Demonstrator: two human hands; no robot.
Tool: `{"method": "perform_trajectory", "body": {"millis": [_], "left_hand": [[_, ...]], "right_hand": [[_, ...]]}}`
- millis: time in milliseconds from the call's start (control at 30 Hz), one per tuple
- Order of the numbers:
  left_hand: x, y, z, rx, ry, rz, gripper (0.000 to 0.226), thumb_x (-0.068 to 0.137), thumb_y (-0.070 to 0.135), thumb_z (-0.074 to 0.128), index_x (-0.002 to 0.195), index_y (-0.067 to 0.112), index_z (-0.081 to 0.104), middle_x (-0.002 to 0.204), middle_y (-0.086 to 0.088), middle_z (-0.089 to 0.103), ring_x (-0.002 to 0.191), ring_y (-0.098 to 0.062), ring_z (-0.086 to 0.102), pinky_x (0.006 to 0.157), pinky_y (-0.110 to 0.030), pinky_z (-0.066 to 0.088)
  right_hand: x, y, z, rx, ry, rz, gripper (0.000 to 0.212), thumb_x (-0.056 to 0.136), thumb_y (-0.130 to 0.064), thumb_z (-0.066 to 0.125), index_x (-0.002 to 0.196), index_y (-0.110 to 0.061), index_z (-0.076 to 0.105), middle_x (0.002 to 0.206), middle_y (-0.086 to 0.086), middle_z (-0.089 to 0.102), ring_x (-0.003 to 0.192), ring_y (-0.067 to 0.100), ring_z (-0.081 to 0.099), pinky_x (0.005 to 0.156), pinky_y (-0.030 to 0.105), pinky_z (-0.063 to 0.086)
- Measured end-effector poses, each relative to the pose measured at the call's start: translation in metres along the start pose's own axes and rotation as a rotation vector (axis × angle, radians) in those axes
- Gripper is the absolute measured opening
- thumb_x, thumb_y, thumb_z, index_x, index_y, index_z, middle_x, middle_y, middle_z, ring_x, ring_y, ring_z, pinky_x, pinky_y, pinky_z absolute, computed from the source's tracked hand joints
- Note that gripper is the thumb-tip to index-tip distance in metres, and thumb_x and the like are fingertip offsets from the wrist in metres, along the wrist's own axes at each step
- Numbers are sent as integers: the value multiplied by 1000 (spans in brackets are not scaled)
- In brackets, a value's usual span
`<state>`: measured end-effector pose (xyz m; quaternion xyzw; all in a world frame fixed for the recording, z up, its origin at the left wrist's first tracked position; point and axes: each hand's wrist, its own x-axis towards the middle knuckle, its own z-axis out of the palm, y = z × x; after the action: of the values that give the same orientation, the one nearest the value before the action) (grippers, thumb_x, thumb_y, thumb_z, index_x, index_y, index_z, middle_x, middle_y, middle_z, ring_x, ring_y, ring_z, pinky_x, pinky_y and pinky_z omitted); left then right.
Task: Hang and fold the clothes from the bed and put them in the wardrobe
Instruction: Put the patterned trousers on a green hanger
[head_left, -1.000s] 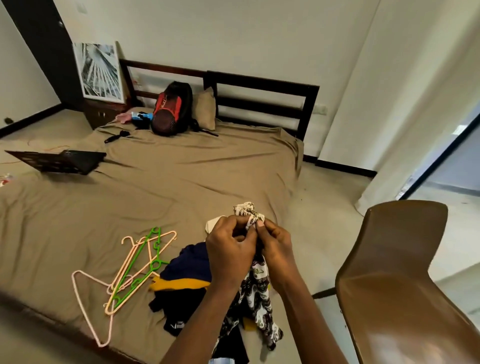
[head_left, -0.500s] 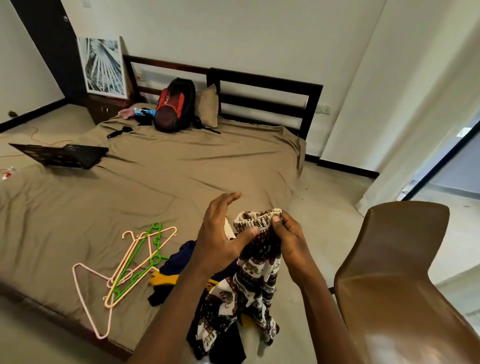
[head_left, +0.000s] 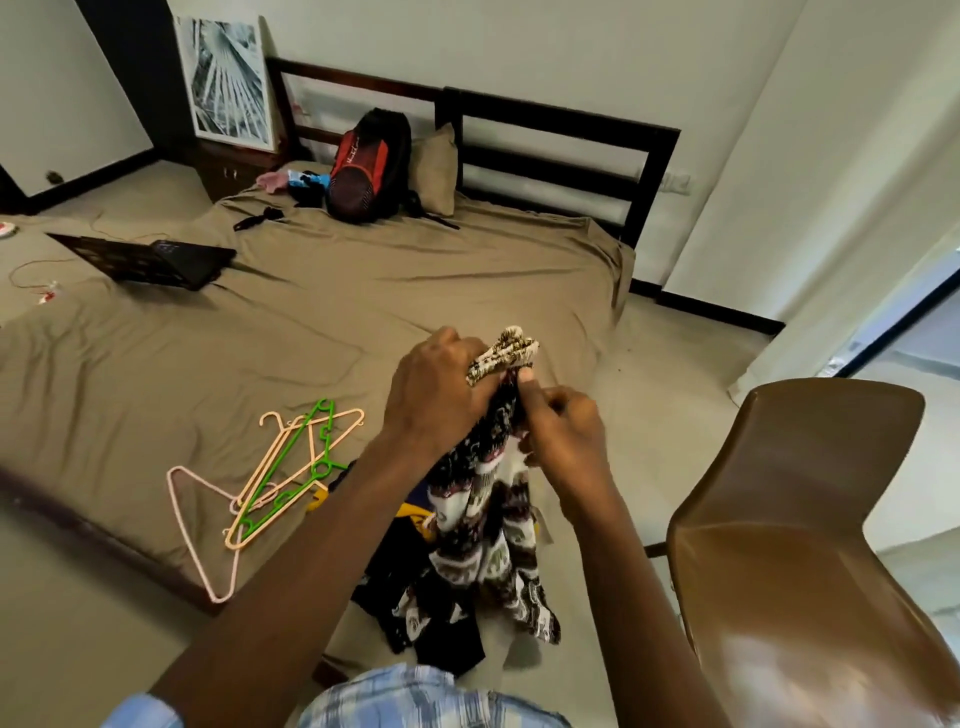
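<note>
— Tan sheet, a little rumpled, covers the bed (head_left: 363, 312), which fills most of the room under pale walls. What's lying on it?
— At the bed's head end a red and black backpack (head_left: 363, 171) leans beside a pillow (head_left: 434, 169), in front of the dark headboard (head_left: 561, 135). On the bed's left side sits an open laptop (head_left: 156, 260).
— And the clothes?
— A dark pile of clothes (head_left: 400, 566) sits at the bed's near corner, with some yellow showing in it. Further left along the bed's near edge lie plastic hangers (head_left: 291, 467), pink, peach and green, overlapping.
— What have the hands got?
— Both hold one patterned garment (head_left: 488, 519), a black and white print, lifted above the bed's near corner. The left hand (head_left: 436, 395) has its fingers curled round the bunched elastic waistband (head_left: 504, 351), which sticks out above the fist. The right hand (head_left: 563, 441) pinches the cloth just under that, fingers tucked in.
— Does the garment reach the bed?
— Its lower end hangs down in front of the pile. Whether it rests there I cannot tell. Off the bed's right edge a brown chair (head_left: 779, 545) stands on the floor.
</note>
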<state>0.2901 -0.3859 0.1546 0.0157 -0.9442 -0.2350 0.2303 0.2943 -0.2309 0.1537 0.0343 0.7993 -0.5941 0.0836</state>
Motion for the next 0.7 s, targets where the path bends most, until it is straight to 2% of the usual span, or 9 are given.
{"method": "perform_trajectory", "body": {"millis": [100,167,267,333,400,467,500,600,700], "left_hand": [[-5,22,0,116,-120,56,27,91,40,69,114,25,73,95,1,57,88,-27,63,69,-34,42],[-15,30,-1,115,-223,143,31,86,35,67,115,26,72,95,6,57,88,-25,65,69,-33,42],[-29,23,-6,-419,-421,84,32,86,31,70,115,21,77,100,6,75,92,-14,72,77,-30,55],[-37,11,-11,-959,-525,-133,27,96,22,72,120,11,76,107,-8,79,96,-18,74,82,-27,58],[-50,-8,-6,-1251,-393,-395,25,100,25,66,117,9,75,106,-13,78,91,-23,73,76,-27,59],[-65,-32,10,-1253,-206,-687,20,101,24,65,115,13,74,105,-9,78,86,-19,70,68,-24,57],[-74,-44,22,-1181,-187,-817,19,102,24,64,116,14,74,108,-9,78,85,-17,69,66,-23,55],[-107,-68,61,-974,-405,-1073,31,102,40,61,120,17,72,122,-9,75,88,-14,69,71,-28,51],[-132,-67,92,-951,-634,-1182,51,97,63,57,123,21,69,123,-5,73,105,-17,69,83,-36,54]], "right_hand": [[-12,-9,8,538,-309,242,62,98,-67,50,114,-11,72,102,13,77,92,24,76,75,41,61],[-7,-4,12,657,-265,300,58,94,-65,59,114,-12,74,110,15,77,104,29,75,86,50,62],[0,8,13,701,-56,377,42,96,-42,67,111,-3,73,111,25,74,104,41,73,92,60,58],[3,13,8,759,30,417,39,97,-29,65,119,3,67,105,29,70,93,43,72,87,63,57],[6,17,-3,817,53,408,33,97,-25,65,120,-1,66,96,21,70,82,34,72,75,56,63],[9,18,-16,866,61,370,30,99,-25,65,121,-4,67,90,13,71,72,25,71,61,39,61],[9,16,-23,898,51,356,29,99,-26,65,119,-5,68,90,11,71,71,23,71,61,36,60],[9,11,-38,955,8,313,21,101,-29,62,106,-10,69,91,10,69,79,24,67,74,39,60],[10,13,-49,988,-37,282,19,98,-30,65,106,-13,67,94,9,66,88,26,64,84,43,54]]}}
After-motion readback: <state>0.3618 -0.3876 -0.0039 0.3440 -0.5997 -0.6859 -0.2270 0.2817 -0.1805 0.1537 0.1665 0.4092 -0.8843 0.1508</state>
